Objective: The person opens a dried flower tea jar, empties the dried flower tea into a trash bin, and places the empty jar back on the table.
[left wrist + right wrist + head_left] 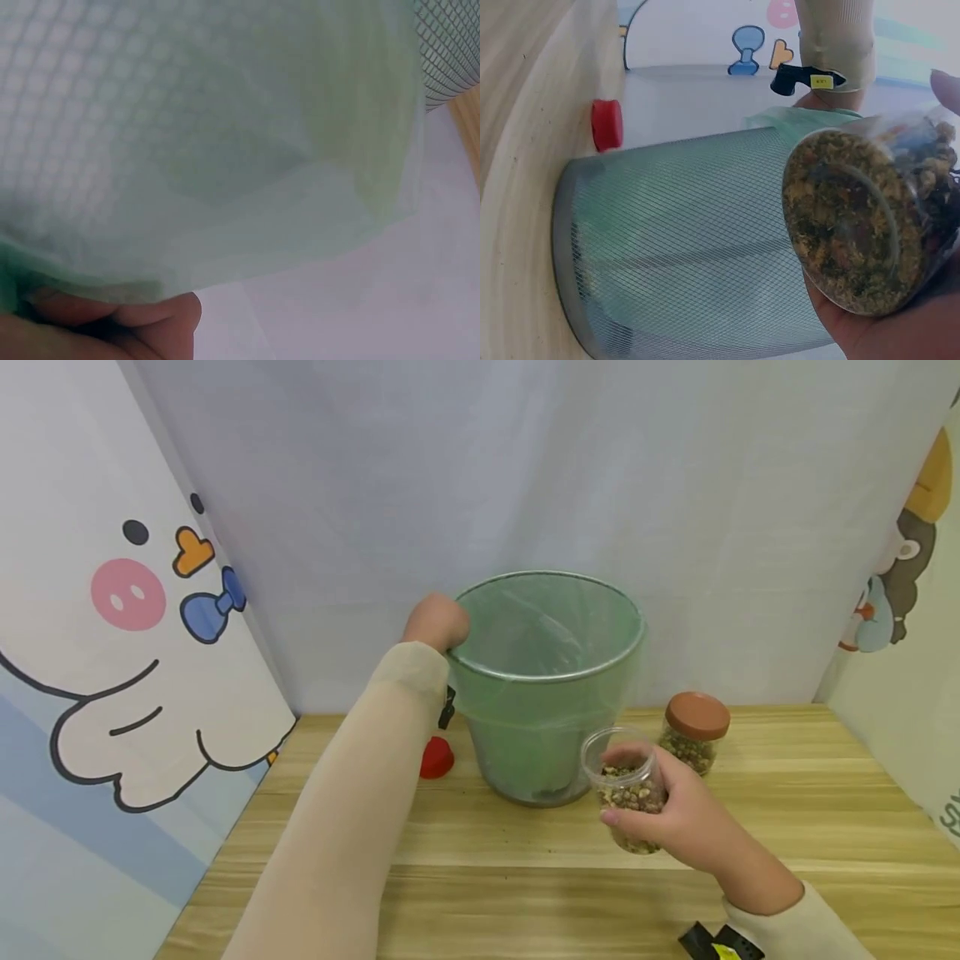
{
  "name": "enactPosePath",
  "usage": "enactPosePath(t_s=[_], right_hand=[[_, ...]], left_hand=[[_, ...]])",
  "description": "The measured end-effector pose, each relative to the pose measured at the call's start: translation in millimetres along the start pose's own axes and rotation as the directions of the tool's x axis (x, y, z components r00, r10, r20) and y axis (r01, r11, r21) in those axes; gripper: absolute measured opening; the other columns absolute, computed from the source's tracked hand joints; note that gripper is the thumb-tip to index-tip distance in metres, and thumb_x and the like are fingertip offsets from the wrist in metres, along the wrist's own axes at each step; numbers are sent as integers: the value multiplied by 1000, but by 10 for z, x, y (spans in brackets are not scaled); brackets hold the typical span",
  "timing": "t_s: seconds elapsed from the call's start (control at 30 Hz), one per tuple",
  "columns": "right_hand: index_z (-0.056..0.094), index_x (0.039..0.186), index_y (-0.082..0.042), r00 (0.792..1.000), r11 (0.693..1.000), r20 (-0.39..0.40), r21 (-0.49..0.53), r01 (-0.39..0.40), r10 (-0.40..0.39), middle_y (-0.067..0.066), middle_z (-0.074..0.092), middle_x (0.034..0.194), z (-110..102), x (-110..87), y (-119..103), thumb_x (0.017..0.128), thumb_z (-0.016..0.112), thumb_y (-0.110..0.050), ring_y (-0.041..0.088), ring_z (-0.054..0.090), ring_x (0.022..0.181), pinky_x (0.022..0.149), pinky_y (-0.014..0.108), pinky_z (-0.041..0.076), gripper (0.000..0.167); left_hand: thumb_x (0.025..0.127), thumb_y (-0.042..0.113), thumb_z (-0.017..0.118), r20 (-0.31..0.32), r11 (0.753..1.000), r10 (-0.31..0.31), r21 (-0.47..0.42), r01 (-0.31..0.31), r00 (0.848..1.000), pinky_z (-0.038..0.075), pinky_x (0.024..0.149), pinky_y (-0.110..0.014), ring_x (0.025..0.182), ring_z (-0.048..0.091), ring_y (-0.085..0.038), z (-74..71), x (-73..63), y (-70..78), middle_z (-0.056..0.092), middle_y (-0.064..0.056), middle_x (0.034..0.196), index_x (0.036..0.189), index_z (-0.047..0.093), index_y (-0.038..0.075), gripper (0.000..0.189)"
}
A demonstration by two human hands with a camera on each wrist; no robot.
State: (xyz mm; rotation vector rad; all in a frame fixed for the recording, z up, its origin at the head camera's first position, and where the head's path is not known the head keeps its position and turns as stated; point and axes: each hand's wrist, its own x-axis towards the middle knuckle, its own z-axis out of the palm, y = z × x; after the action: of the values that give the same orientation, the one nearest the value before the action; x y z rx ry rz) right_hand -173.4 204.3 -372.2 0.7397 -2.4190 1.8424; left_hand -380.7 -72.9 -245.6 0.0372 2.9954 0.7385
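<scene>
A mesh wastebasket (513, 768) lined with a thin green plastic bag (555, 697) stands upright at the back of the table. At its left rim my left hand (437, 620) grips the edge, and the left wrist view shows curled fingers (161, 319) against the bag's hem. My right hand (693, 822) holds a clear open jar (633, 802) in front of the basket's right side, its mouth tilted slightly toward the basket. Dried, brownish-yellow bits fill part of the jar, seen through its base in the right wrist view.
A red cap (437, 758) lies left of the basket. Behind my right hand stands a second jar with a brown lid (697, 716), holding greenish dried bits. The wood-grain table (510, 902) meets a pale curtain (360, 527) at the back and cartoon-printed panels at both sides.
</scene>
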Motion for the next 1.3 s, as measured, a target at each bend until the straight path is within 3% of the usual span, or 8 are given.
enactPosePath(t_s=[0.27, 0.37, 0.5, 0.67, 0.8, 1.03, 1.17, 1.3], right_hand=[[55, 137, -8, 1000, 999, -4, -21, 26, -26, 22, 54, 130, -147, 31, 15, 96, 68, -2, 6, 61, 95, 69, 31, 56, 44], [57, 135, -18, 1000, 1000, -16, -15, 18, -18, 21, 55, 127, -210, 48, 8, 96, 67, -1, 3, 57, 65, 55, 29, 53, 44], [57, 136, -19, 999, 996, -37, -88, -34, 31, 21, 56, 129, -313, 91, -58, 97, 70, -6, 3, 53, 58, 52, 31, 51, 43], [54, 142, -7, 998, 964, -37, -259, -67, 60, 17, 56, 136, -472, 187, -188, 98, 72, -16, 12, 58, 106, 78, 31, 53, 49], [51, 145, -8, 993, 942, -40, -315, -119, 112, 19, 58, 128, -613, 269, -307, 99, 72, -22, 13, 49, 67, 62, 33, 49, 53], [49, 146, -10, 983, 883, -82, -433, -181, 162, 22, 54, 138, -853, 409, -531, 99, 72, -33, 28, 58, 95, 67, 35, 50, 57], [50, 144, -15, 983, 846, -102, -501, -184, 154, 16, 53, 104, -958, 508, -675, 98, 72, -39, 21, 41, 56, 51, 37, 43, 56], [49, 144, -18, 983, 830, -128, -527, -181, 132, 12, 52, 117, -1035, 609, -829, 97, 73, -39, 22, 38, 53, 49, 37, 41, 57]], left_hand=[[104, 5, 34, -9, 999, -17, -32, 17, 1000, 51, 79, -36, 88, 54, -27, 1, -18, 9, 60, -18, 110, 91, 62, -1, 31], [104, 5, 34, -8, 999, -22, -44, 22, 1000, 51, 78, -36, 88, 55, -27, 17, 2, 12, 60, -18, 110, 94, 63, -2, 31], [104, 5, 34, -2, 998, -26, -57, 26, 1000, 52, 80, -36, 89, 55, -27, 29, 15, 15, 60, -18, 111, 94, 62, -2, 31], [103, 5, 34, -6, 1000, -7, -15, 7, 1000, 51, 82, -37, 89, 54, -28, 22, 16, 4, 60, -18, 111, 86, 58, 2, 30], [105, 7, 32, 3, 1000, -1, 3, 1, 1000, 47, 77, -36, 84, 49, -26, 23, 22, 6, 58, -18, 106, 78, 52, 6, 34], [104, 6, 32, 1, 1000, -1, -3, 1, 1000, 50, 81, -37, 88, 52, -27, 32, 54, 4, 58, -18, 107, 81, 54, 5, 32], [102, 5, 33, -6, 1000, 10, 14, -10, 1000, 50, 88, -39, 93, 54, -29, 30, 65, -6, 59, -19, 112, 81, 54, 5, 30], [102, 5, 33, -6, 1000, 10, 14, -10, 1000, 49, 85, -38, 90, 52, -28, 19, 60, -13, 59, -19, 111, 79, 52, 6, 30]])
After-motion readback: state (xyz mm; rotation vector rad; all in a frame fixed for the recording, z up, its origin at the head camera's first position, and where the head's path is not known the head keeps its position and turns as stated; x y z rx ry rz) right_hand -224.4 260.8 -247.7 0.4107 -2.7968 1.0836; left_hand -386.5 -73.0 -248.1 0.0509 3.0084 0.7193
